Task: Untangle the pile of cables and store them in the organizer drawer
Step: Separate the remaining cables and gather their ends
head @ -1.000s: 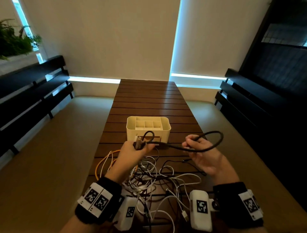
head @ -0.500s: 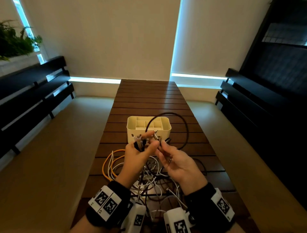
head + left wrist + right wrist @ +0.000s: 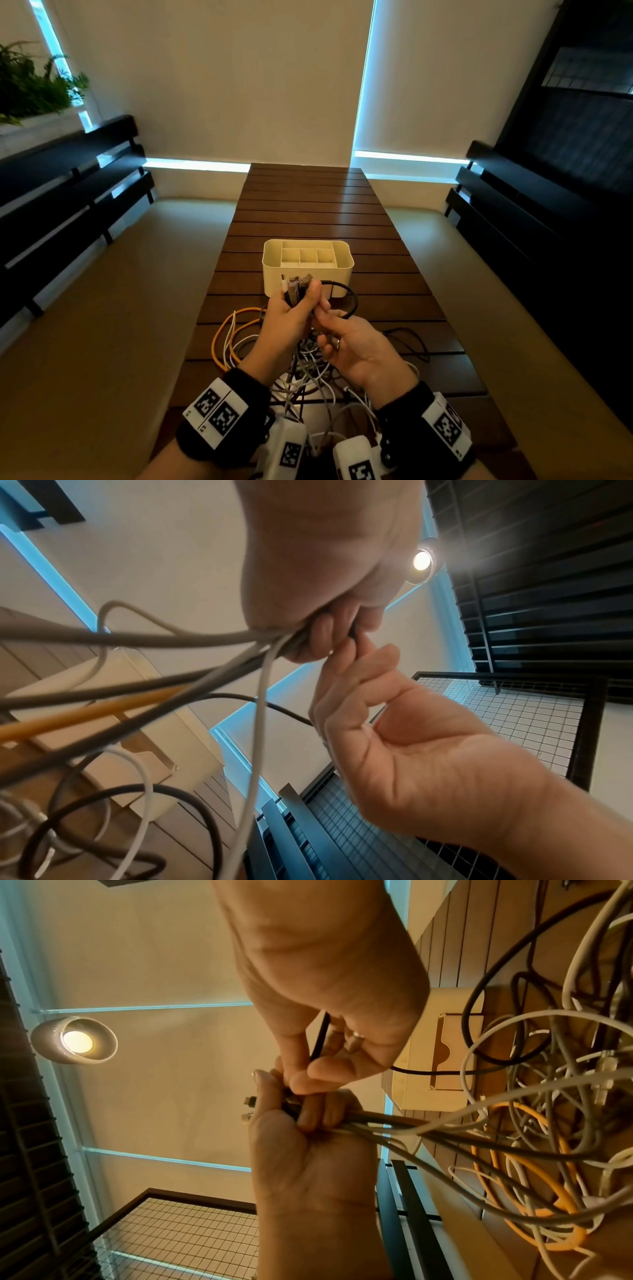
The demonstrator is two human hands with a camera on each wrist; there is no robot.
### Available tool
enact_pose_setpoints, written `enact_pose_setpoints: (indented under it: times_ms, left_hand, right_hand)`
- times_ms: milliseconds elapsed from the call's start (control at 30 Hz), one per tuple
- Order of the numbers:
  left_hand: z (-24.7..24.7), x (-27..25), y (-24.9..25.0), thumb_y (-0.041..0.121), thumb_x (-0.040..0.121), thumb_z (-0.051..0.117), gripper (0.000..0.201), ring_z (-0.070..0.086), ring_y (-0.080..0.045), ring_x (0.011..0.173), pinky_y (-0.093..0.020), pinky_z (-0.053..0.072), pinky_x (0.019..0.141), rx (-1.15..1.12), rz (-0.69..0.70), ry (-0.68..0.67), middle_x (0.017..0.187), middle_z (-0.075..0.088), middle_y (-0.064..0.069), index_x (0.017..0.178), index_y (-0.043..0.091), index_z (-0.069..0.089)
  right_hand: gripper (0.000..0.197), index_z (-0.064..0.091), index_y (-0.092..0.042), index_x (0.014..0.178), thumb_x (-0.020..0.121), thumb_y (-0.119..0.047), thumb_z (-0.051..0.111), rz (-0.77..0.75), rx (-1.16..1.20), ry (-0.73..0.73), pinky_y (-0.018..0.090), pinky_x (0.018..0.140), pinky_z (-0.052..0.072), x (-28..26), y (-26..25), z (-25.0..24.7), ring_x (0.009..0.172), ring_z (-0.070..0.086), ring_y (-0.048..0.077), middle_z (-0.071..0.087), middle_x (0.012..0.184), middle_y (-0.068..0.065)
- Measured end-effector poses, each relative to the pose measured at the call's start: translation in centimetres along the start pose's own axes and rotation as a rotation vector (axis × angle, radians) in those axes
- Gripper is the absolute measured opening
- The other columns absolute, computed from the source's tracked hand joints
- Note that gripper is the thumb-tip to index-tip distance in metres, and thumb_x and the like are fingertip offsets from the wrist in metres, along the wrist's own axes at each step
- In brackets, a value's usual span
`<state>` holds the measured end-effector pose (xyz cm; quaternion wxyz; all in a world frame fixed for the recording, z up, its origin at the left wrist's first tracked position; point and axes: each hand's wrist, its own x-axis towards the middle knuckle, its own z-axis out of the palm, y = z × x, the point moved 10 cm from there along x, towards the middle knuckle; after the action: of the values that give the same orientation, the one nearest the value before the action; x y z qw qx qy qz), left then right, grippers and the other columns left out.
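Note:
My left hand [image 3: 303, 299] grips a bundle of cable ends [image 3: 295, 284], their plugs sticking up above the fist, just in front of the cream organizer [image 3: 274, 270]. My right hand [image 3: 322, 313] touches the left hand and pinches a black cable [image 3: 355, 299], which curls in a small loop to the right. In the right wrist view, the right hand [image 3: 304, 1077] presses this black cable [image 3: 320, 1039] against the bundle in the left hand [image 3: 308, 1118]. The tangled pile [image 3: 305, 373] of white, grey and black cables, with an orange cable [image 3: 216, 337], lies on the table under both hands.
The organizer's top has several small compartments [image 3: 307, 255], and a drawer front [image 3: 445, 1053] faces me. The slatted wooden table [image 3: 308, 205] runs far beyond the organizer. Cushioned benches [image 3: 102, 308] flank it on both sides.
My right hand came in from the right with the black cable and now meets the left hand. The cable's wide loop shrank to a small one beside the bundle.

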<state>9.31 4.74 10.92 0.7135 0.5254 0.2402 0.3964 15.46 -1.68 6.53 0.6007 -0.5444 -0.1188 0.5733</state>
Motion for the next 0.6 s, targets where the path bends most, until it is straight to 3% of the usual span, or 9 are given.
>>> enact_pose_setpoints:
  times_ms: [67, 167, 233, 267, 300, 367, 400, 500, 600]
  left_hand:
    - [0.1, -0.2, 0.3, 0.025, 0.093, 0.051, 0.03, 0.065, -0.018, 0.065, -0.021, 0.051, 0.056, 0.001, 0.019, -0.014, 0.064, 0.058, -0.004, 0.074, 0.003, 0.055]
    - [0.0, -0.4, 0.8, 0.028, 0.092, 0.052, 0.023, 0.047, -0.007, 0.047, -0.015, 0.039, 0.046, 0.055, 0.029, 0.002, 0.052, 0.049, 0.01, 0.075, 0.013, 0.054]
    - [-0.1, -0.3, 0.6, 0.025, 0.094, 0.052, 0.013, 0.035, -0.003, 0.044, -0.014, 0.03, 0.041, 0.116, 0.013, -0.019, 0.05, 0.043, 0.013, 0.085, 0.018, 0.056]
    - [0.0, -0.2, 0.4, 0.024, 0.094, 0.052, 0.009, 0.034, -0.003, 0.045, -0.014, 0.028, 0.041, 0.14, 0.004, -0.043, 0.052, 0.042, 0.014, 0.089, 0.019, 0.058]
    - [0.1, -0.2, 0.2, 0.023, 0.094, 0.053, 0.008, 0.035, -0.004, 0.046, -0.014, 0.028, 0.041, 0.157, -0.011, -0.065, 0.054, 0.045, 0.012, 0.091, 0.019, 0.059]
    - [0.4, -0.3, -0.3, 0.019, 0.093, 0.054, 0.008, 0.035, -0.004, 0.044, -0.014, 0.028, 0.04, 0.174, -0.052, -0.099, 0.053, 0.045, 0.01, 0.096, 0.016, 0.061]
    - [0.6, -0.4, -0.6, 0.016, 0.094, 0.053, 0.007, 0.032, -0.003, 0.041, -0.014, 0.025, 0.038, 0.174, -0.085, -0.12, 0.05, 0.041, 0.011, 0.095, 0.015, 0.06]
    - [0.9, -0.6, -1.3, 0.006, 0.092, 0.052, 0.017, 0.026, -0.002, 0.038, -0.015, 0.02, 0.037, 0.183, -0.164, -0.161, 0.047, 0.033, 0.011, 0.08, 0.016, 0.051]
    - [1.0, -0.6, -1.6, -0.002, 0.09, 0.05, 0.023, 0.024, -0.003, 0.037, -0.015, 0.019, 0.035, 0.259, -0.189, -0.176, 0.046, 0.032, 0.01, 0.073, 0.014, 0.047]
  right_hand:
    - [0.008, 0.058, -0.013, 0.081, 0.084, -0.017, 0.065, 0.014, -0.038, 0.0, 0.015, 0.042, 0.039, -0.3, 0.1, 0.1, 0.043, 0.051, 0.006, 0.061, 0.066, -0.001]
    - [0.042, 0.042, -0.016, 0.111, 0.078, -0.013, 0.07, -0.088, 0.001, 0.208, 0.027, 0.059, 0.046, -0.2, -1.0, -2.6, 0.072, 0.055, 0.016, 0.054, 0.094, 0.005]
    - [0.049, 0.036, -0.022, 0.116, 0.079, -0.011, 0.066, -0.328, 0.048, 0.417, 0.028, 0.066, 0.042, -1.5, -4.0, -5.2, 0.086, 0.049, 0.017, 0.047, 0.106, 0.005]
    - [0.045, 0.038, -0.023, 0.116, 0.081, -0.011, 0.064, -0.457, -0.043, 0.427, 0.025, 0.068, 0.041, -2.2, -5.9, -5.2, 0.091, 0.049, 0.016, 0.046, 0.111, 0.004]
    - [0.037, 0.044, -0.023, 0.116, 0.085, -0.012, 0.061, -0.545, -0.202, 0.346, 0.022, 0.069, 0.042, -2.5, -7.3, -4.0, 0.095, 0.051, 0.015, 0.047, 0.114, 0.003]
    - [0.018, 0.059, -0.019, 0.108, 0.091, -0.015, 0.055, -0.597, -0.509, 0.062, 0.022, 0.074, 0.05, -2.6, -7.9, -0.1, 0.097, 0.059, 0.014, 0.06, 0.11, 0.003]
    - [0.014, 0.064, -0.018, 0.101, 0.091, -0.015, 0.054, -0.614, -0.61, -0.005, 0.022, 0.076, 0.052, -2.9, -7.8, 1.0, 0.094, 0.062, 0.013, 0.066, 0.103, 0.003]
    - [0.012, 0.066, -0.022, 0.084, 0.088, -0.013, 0.059, -0.705, -0.768, 0.038, 0.017, 0.069, 0.049, -3.3, -8.8, 1.3, 0.076, 0.061, 0.002, 0.066, 0.08, -0.006]
    - [0.008, 0.066, -0.015, 0.087, 0.089, -0.014, 0.058, -0.793, -0.985, 0.051, 0.009, 0.063, 0.044, -3.6, -9.4, 2.2, 0.067, 0.055, -0.001, 0.059, 0.074, -0.012]
